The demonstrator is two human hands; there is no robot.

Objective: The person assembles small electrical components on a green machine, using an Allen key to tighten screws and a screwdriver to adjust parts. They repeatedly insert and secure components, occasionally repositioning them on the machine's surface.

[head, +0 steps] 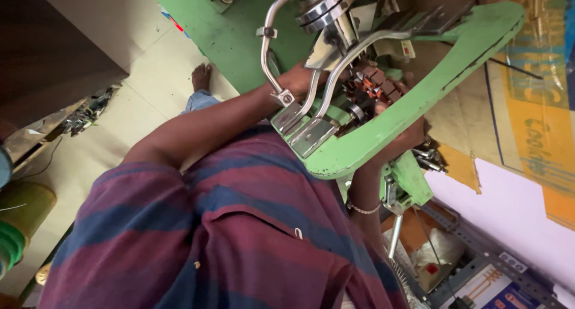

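Note:
A green machine frame [419, 87] with chrome bars [311, 99] and a steel spindle [323, 3] stands in front of my striped shirt. Within the frame sits a small wound part [374, 84] with copper-coloured coils and dark slots. My left hand [296, 78] reaches in behind the chrome bars and lies against that part; the bars hide its fingers. My right hand [410, 138], with a thin bracelet [365, 209] on its wrist, comes up from below and presses against the frame's curved lower edge. The frame covers most of that hand.
A bare foot [201, 76] rests on the pale floor [90, 159]. Cardboard [527, 105] and a white sheet [509, 207] lie at right. Below them is a grey metal rack [479, 267] with a bag. A green spool [12, 243] and a dark cabinet [48, 51] are at left.

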